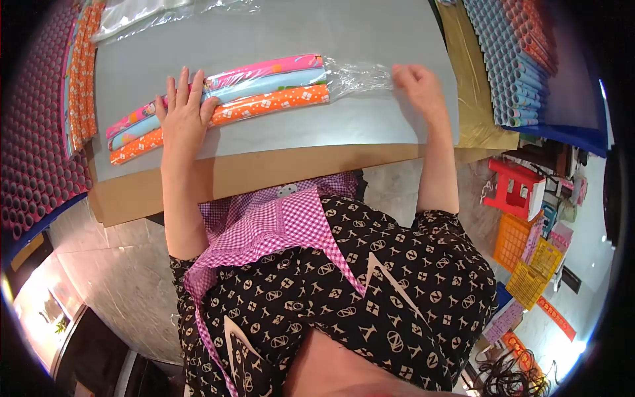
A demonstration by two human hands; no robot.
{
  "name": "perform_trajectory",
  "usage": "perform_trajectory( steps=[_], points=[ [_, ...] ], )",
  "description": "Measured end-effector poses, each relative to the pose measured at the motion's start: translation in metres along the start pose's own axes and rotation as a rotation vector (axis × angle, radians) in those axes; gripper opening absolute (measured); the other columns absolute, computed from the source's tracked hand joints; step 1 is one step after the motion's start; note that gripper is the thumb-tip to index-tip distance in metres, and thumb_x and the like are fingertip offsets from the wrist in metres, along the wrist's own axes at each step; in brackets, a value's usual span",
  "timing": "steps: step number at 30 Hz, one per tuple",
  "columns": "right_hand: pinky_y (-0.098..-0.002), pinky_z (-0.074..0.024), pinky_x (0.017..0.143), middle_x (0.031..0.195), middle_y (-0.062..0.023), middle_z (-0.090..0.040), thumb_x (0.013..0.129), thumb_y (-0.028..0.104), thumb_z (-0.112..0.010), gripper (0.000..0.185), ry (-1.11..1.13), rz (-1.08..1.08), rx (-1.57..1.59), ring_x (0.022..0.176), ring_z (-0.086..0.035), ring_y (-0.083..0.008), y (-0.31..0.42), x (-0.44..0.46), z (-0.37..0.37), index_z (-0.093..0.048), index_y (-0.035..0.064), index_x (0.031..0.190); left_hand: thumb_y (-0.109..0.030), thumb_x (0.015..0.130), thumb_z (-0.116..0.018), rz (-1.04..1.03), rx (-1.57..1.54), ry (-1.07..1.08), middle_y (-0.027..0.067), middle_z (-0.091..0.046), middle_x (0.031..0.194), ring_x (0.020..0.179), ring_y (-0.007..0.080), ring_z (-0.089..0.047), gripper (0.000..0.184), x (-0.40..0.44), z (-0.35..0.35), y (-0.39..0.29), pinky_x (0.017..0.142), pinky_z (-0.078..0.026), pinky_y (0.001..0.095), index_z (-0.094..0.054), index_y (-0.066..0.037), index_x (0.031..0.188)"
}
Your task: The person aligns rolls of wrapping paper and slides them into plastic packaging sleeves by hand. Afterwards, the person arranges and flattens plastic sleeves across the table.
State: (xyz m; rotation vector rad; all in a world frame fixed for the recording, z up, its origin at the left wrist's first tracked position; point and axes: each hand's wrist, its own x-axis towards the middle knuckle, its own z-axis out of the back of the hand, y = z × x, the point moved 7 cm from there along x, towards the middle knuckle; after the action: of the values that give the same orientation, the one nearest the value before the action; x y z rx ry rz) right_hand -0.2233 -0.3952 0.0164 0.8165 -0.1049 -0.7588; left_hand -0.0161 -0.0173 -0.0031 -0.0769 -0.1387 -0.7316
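Note:
Three rolls of gift wrap lie side by side in a clear plastic bag (357, 77) on the grey table top. The pink roll (264, 68) is farthest from me, the light blue roll (271, 83) in the middle, and the orange roll with white patterns (278, 100) nearest. My left hand (185, 116) lies across the rolls with fingers spread, pressing on them from above. At the right, my right hand (418, 87) is closed on the loose end of the plastic bag, which stretches crumpled from the rolls' ends. Its fingertips are partly hidden.
Clear plastic bags (152, 13) lie at the table's far left. Stacked pink rolls (36, 132) and upright-packed orange rolls (83, 79) stand at the left. Blue rolls (506, 73) are piled on the right. Brown cardboard (264, 165) edges the table in front of me.

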Motion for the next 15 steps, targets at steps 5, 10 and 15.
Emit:
perform_trajectory(
  steps=[5,10,15],
  points=[
    [-0.0201,-0.0399,0.061,0.078,0.0032,-0.062,0.087,0.01,-0.065,0.007,0.083,0.124,0.315,0.068,-0.05,-0.0038,0.021,-0.014,-0.015,-0.068,0.0042,0.09,-0.048,0.096,-0.046,0.001,-0.001,-0.001,0.006,-0.032,0.153,0.142,0.0322,-0.026,0.055,-0.001,0.0,0.0,0.114,-0.016,0.0561,-0.041,-0.022,0.144],
    [-0.0184,-0.0355,0.05,0.083,0.0004,-0.066,0.085,0.008,-0.067,0.006,0.216,0.195,0.674,0.061,-0.045,-0.0014,0.039,-0.016,-0.022,-0.068,0.0068,0.091,-0.042,0.098,-0.046,-0.016,0.016,0.011,0.0076,-0.031,0.154,0.142,0.0334,-0.026,0.053,-0.002,0.004,-0.003,0.113,-0.018,0.0535,-0.04,-0.018,0.145],
    [-0.0162,-0.0327,0.046,0.084,-0.0009,-0.067,0.087,0.007,-0.067,0.009,0.067,0.066,0.767,0.057,-0.044,-0.0003,0.02,-0.008,-0.023,-0.069,0.0058,0.095,-0.043,0.098,-0.045,-0.013,0.024,0.01,0.0076,-0.031,0.154,0.141,0.0339,-0.027,0.053,-0.003,0.004,-0.002,0.112,-0.018,0.053,-0.04,-0.018,0.145]
  ],
)
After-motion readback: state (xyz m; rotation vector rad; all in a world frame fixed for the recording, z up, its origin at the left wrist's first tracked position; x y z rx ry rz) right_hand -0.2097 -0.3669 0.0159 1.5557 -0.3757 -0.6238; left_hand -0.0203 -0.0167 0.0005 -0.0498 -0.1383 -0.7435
